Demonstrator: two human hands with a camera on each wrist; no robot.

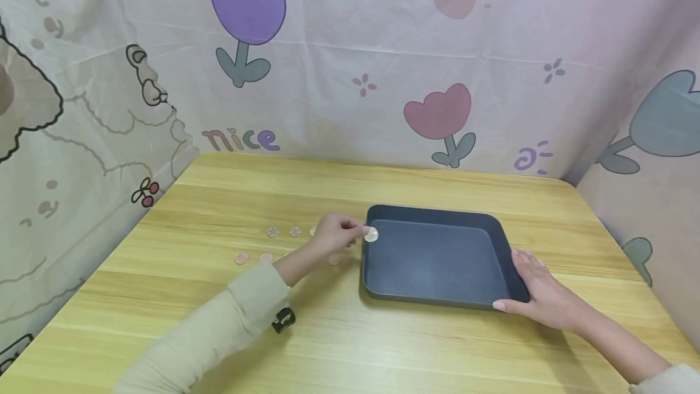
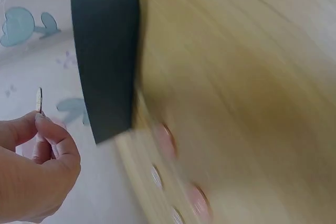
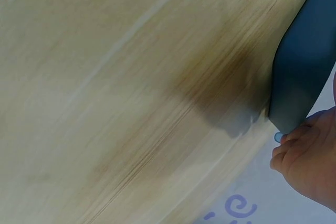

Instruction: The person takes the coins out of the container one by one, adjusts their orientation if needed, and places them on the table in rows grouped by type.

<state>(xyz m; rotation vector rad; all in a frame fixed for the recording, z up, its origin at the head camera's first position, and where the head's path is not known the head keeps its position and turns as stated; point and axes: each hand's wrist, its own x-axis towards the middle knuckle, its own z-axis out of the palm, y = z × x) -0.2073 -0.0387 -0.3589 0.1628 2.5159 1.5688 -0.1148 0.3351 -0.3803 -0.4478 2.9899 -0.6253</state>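
Observation:
A shiny coin (image 1: 371, 235) is pinched between the thumb and fingertips of my left hand (image 1: 335, 235), over the left rim of a dark, shallow rectangular tray (image 1: 437, 260). Seen edge-on in the left wrist view, the same coin (image 2: 39, 99) stands up from the fingertips. My right hand (image 1: 547, 293) holds the tray's near right corner, thumb at the front wall and fingers along the right wall. Left of the tray lie two rows of coins: silvery ones (image 1: 295, 231) behind, coppery ones (image 1: 266, 258) in front. My left hand and forearm partly hide both rows.
Everything stands on a wood-grain table (image 1: 415, 351). A printed cloth (image 1: 339, 29) hangs along its back and sides. A small black item (image 1: 283, 320) shows below the left sleeve cuff (image 1: 259, 290).

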